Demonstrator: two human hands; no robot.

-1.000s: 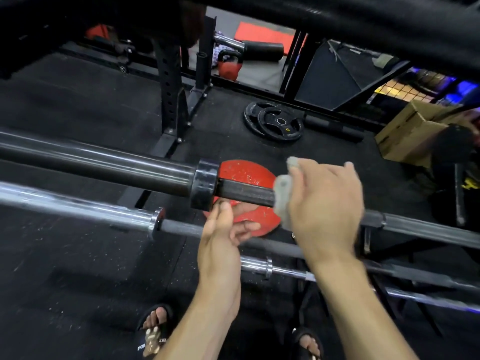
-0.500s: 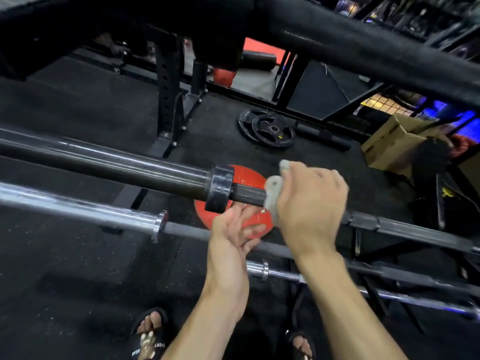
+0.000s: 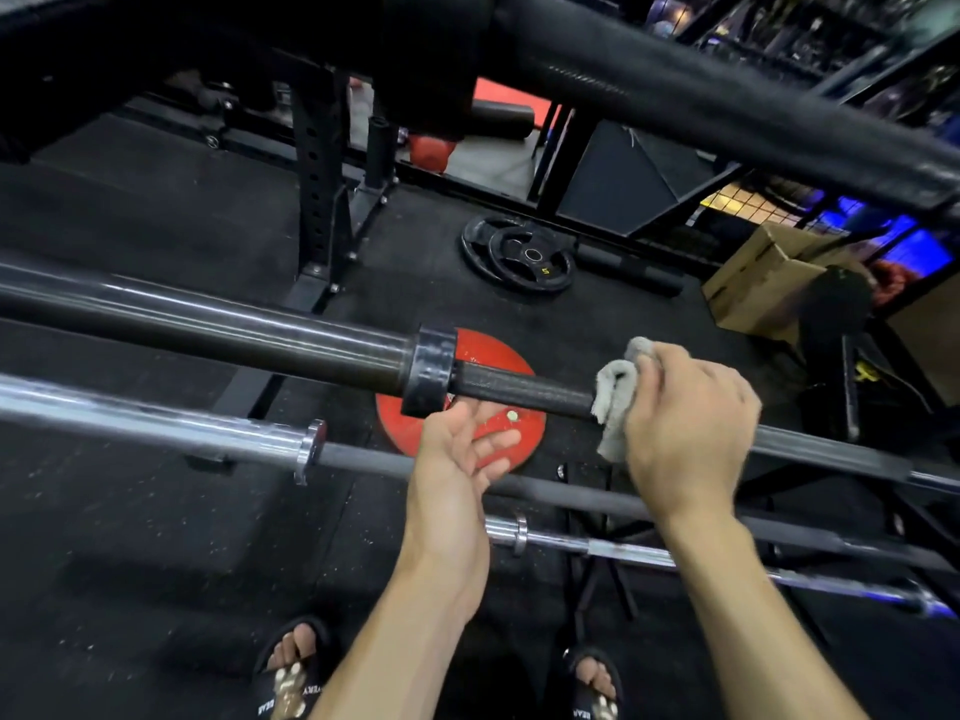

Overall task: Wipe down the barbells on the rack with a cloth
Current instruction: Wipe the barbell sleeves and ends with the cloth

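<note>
1. Head view: over the last second my right hand (image 3: 691, 423) has slid the grey cloth (image 3: 615, 402) along the black barbell (image 3: 519, 389) to my right, away from the collar (image 3: 430, 371). More of the knurled shaft now shows bare between collar and cloth than a moment ago.
2. I take that to mean the stretch next to the collar has had its pass, and the stroke is working outward along the shaft toward the rack side. The far length of this bar looks still to be done.
3. My right hand's fingers are curled over the top of the bar with the cloth bunched under them, so the cloth is clamped round the shaft. A fold of it hangs below the bar on the collar side.
4. My left hand (image 3: 457, 459) sits palm up just under the bar near the collar, fingers relaxed and spread, closed on nothing. It has stayed roughly there. I cannot tell whether its fingertips touch the shaft.
5. The silver barbell (image 3: 156, 423) lies below, parallel, and a third barbell (image 3: 597, 545) lower still; neither is touched by the cloth.
</note>
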